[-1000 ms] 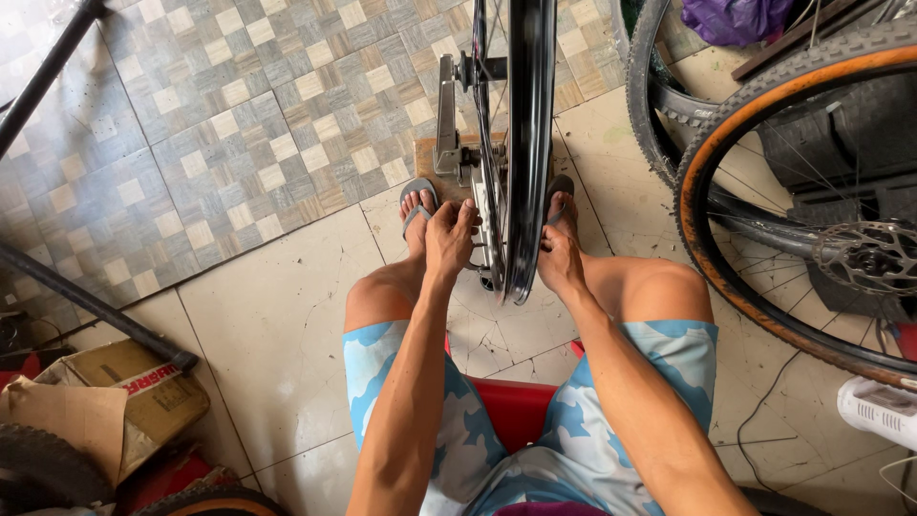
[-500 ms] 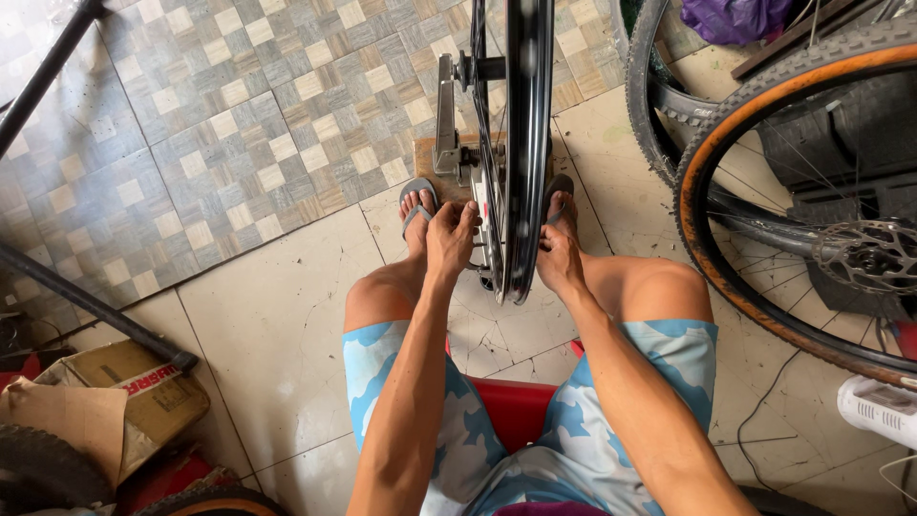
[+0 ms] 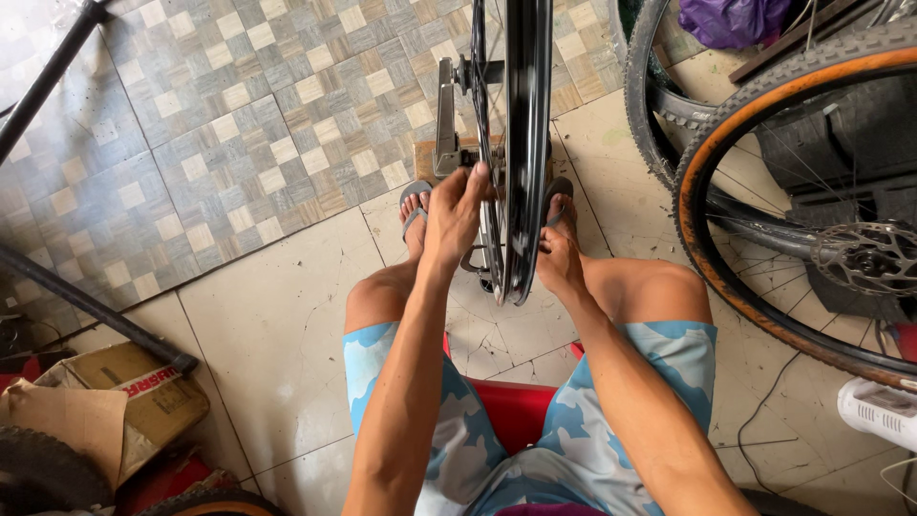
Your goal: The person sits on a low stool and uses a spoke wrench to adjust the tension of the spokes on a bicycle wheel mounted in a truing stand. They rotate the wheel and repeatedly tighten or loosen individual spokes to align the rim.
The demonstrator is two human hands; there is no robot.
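Left hand (image 3: 457, 212) is raised against the left face of the black bicycle wheel rim (image 3: 526, 143), fingers curled and pinched on something at the spokes; what exactly is pinched cannot be told. Right hand (image 3: 559, 260) is pressed to the right side of the same rim, low down, fingers bent against it; whether it grips or only braces cannot be told. The rim is held upright, edge-on to the camera, in a grey metal truing stand (image 3: 446, 119), between the person's knees. The stand is seen set on a small wooden block (image 3: 426, 153) on the floor. Grey flip-flops (image 3: 415, 203) are worn on both feet, placed either side of the rim's lower edge. Blue-and-white patterned shorts (image 3: 659, 358) are worn; a red plastic stool (image 3: 511, 411) is seen under the person.

Further out: a mountain-bike wheel with orange-walled knobby tyre (image 3: 726, 124) and a silver disc rotor (image 3: 864, 258) is at the right, well apart from the hands. A purple bag (image 3: 731, 19) lies top right. A torn cardboard box (image 3: 105, 401) sits lower left, beside black metal bars (image 3: 91, 306) crossing the tiled floor (image 3: 239, 143). A white plastic device (image 3: 879, 411) is at the right edge.
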